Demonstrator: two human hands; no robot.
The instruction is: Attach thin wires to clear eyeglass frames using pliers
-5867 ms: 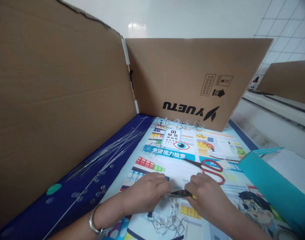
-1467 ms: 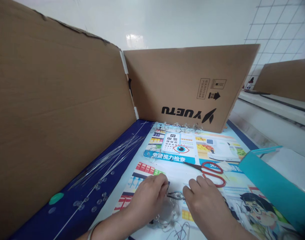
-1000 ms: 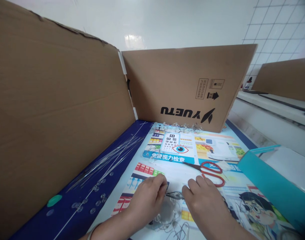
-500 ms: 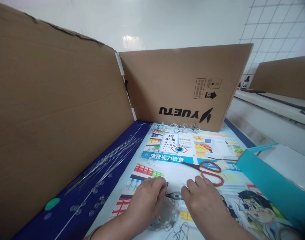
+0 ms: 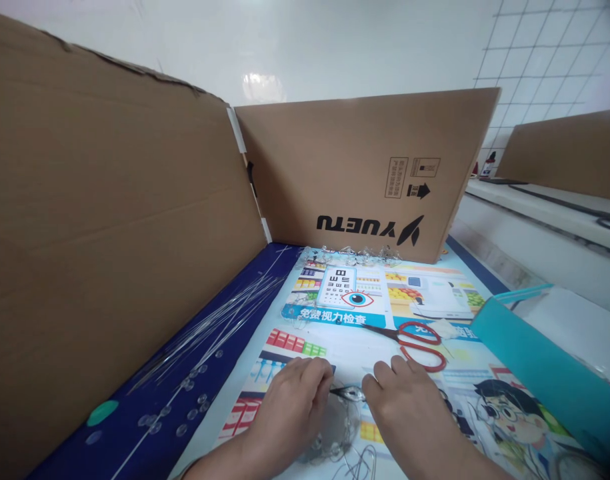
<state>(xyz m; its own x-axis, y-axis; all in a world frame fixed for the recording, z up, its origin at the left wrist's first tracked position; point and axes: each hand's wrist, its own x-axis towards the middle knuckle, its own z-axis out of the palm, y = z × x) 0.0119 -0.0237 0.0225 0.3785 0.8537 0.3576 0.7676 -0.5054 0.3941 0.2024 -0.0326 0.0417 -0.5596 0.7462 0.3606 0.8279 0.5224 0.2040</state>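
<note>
In the head view, my right hand (image 5: 405, 407) is closed around small pliers (image 5: 353, 393), whose narrow dark jaws point left. My left hand (image 5: 297, 400) pinches at the jaw tips; its fingers hide the exact point of contact. A ring of clear beads on wire (image 5: 352, 430) hangs between the hands, just under the pliers, and appears to be gripped by the left fingers. Below it lie several bent loose wires (image 5: 362, 463). Red-handled scissors (image 5: 419, 350) rest just beyond my right hand, blades toward the left.
Cardboard panels (image 5: 365, 160) wall off the left and back. Long thin wires (image 5: 209, 327) and loose clear beads (image 5: 187, 385) lie on the blue strip at left, near a green disc (image 5: 103, 413). Beaded pieces (image 5: 355, 256) line the back panel. A teal box (image 5: 539, 373) stands at right.
The camera view has shifted very slightly. Both hands and the pliers keep almost the same pose, with no visible grip change.
</note>
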